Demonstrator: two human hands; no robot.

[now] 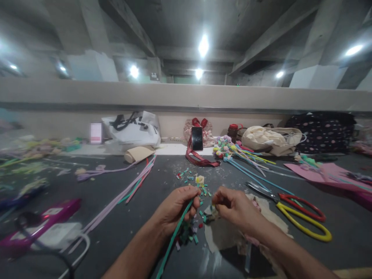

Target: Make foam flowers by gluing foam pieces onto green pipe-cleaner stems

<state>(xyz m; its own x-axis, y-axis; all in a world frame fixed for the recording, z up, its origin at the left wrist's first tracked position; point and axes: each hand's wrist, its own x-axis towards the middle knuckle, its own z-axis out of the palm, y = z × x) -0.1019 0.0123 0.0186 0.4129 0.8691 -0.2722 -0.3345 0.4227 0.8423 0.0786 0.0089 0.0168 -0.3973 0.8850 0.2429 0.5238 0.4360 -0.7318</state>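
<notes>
Clearly, the green stem (173, 238) is in the left hand (178, 206), its upper end pinched between the thumb and the bent fingers. It is one even, bright teal-green, slender and only slightly curved, and it slants down past the wrist to the lower edge of the view. Just above the fingertips sits a small flower (200, 180), pale cream with a stronger yellow patch on its left side; its finer shape is too small to tell, as is whether it joins the stem.

The right hand (232, 205) hangs just beside, apart from the stem, fingers curled in and thumb near the forefinger; whether they grip anything, I cannot tell. Green, lilac and red scraps (195, 238) lie beneath and beyond the hands on the dark table (116, 248). Scissors (278, 200) with one red and one yellow handle lie to the right.
</notes>
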